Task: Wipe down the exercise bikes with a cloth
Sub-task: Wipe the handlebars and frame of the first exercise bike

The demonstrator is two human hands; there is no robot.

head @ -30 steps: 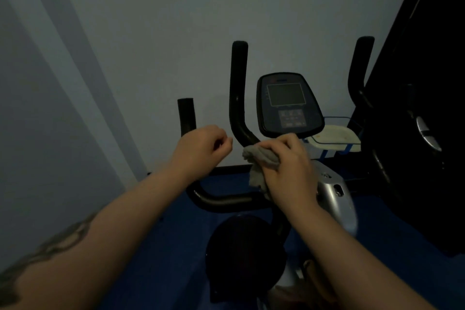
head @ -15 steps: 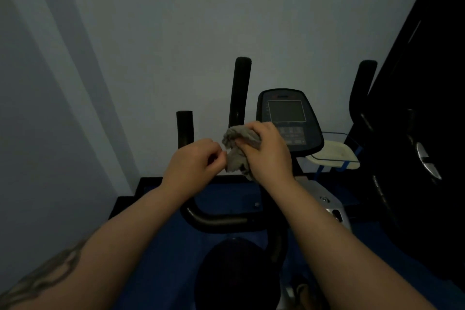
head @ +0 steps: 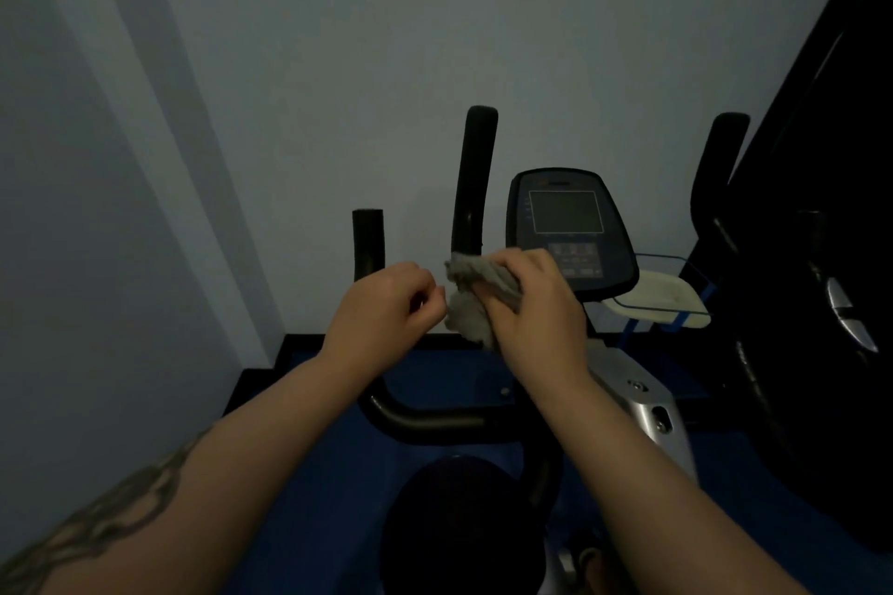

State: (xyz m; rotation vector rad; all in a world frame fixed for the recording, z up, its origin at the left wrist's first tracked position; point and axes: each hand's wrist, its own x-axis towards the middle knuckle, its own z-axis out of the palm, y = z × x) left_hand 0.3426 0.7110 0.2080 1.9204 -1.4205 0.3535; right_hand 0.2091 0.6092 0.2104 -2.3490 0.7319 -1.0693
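The exercise bike stands in front of me, with a dark console [head: 565, 227] and black handlebars. My right hand [head: 536, 314] grips a crumpled grey cloth [head: 464, 300] and presses it round the base of the tall upright handlebar [head: 476, 174]. My left hand [head: 381, 314] is curled in front of the short left handlebar [head: 367, 237], seemingly round it, with its fingertips almost touching the cloth. The bar runs on below both hands as a curved tube [head: 425, 420]. The dark saddle [head: 449, 522] lies beneath my forearms.
A pale wall rises close behind the bike. A white tray [head: 662, 295] on a blue wire holder sits right of the console. A large black machine [head: 821, 256] fills the right side. The bike's silver housing [head: 647, 411] and the blue floor [head: 314, 473] show below.
My right hand has slid the cloth up from the bend of the upright handlebar towards my left hand. The left hand has kept its place on the left bar.
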